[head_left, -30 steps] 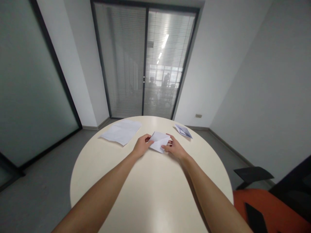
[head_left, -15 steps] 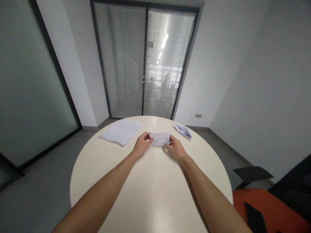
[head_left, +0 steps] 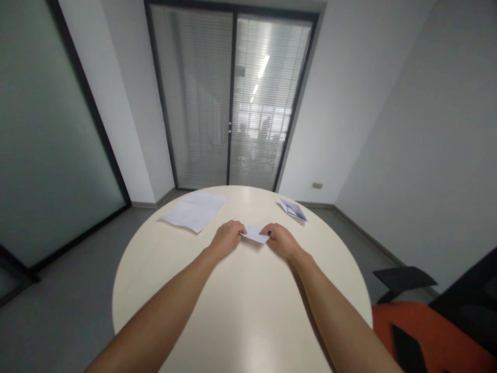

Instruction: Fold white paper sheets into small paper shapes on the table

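Between my hands is a small piece of folded white paper [head_left: 255,234], held low over the round table. My left hand [head_left: 230,237] pinches its left end, with the fingers curled over the edge. At the other end, my right hand [head_left: 280,238] grips the paper between thumb and fingers. A faint shadow lies under the paper's near edge. Part of both ends is hidden by my fingers.
A larger white sheet of paper [head_left: 193,211] lies at the table's back left. At the back right sits a folded paper piece [head_left: 293,209] with a bluish-grey pattern. The round cream table [head_left: 233,311] has an orange chair [head_left: 427,336] to its right.
The folded paper has tipped from facing me to lying flatter and sits slightly lower. Both hands have turned with it, their fingers now over its ends. The other papers have not moved.
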`<state>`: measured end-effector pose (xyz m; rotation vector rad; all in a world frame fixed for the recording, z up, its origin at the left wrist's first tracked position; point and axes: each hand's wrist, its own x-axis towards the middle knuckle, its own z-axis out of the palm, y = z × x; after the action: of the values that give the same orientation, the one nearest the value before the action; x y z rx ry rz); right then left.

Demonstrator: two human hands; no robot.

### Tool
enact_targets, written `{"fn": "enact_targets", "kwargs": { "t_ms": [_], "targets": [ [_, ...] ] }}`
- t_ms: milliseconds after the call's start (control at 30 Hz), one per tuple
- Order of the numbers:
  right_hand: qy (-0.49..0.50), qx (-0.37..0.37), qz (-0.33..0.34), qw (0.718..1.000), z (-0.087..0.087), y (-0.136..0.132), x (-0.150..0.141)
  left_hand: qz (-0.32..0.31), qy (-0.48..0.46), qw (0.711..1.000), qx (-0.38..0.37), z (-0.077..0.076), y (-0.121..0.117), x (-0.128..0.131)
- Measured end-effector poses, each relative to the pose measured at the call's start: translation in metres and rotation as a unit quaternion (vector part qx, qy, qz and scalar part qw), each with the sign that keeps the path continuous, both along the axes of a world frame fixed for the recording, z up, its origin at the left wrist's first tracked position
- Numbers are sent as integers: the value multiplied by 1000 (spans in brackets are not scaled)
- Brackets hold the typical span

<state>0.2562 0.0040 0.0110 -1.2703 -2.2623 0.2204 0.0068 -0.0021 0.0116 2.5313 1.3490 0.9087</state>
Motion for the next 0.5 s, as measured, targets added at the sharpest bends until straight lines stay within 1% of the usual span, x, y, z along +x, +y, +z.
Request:
{"fn": "enact_targets", "kwargs": {
  "t_ms": [67,167,333,500],
  "targets": [
    [0,-15,11,1000,1,-1,-1,-5,43,999,-3,0,-1,0],
    [15,-40,11,999,3,-4,-2,-5,76,997,-12,-1,-2,-1],
    [52,-87,11,995,5,-7,-3,-19,104,994,-3,4,-7,-1],
    [76,-94,26,992,-1,-6,0,-56,106,993,6,6,-9,-1]
  ]
}}
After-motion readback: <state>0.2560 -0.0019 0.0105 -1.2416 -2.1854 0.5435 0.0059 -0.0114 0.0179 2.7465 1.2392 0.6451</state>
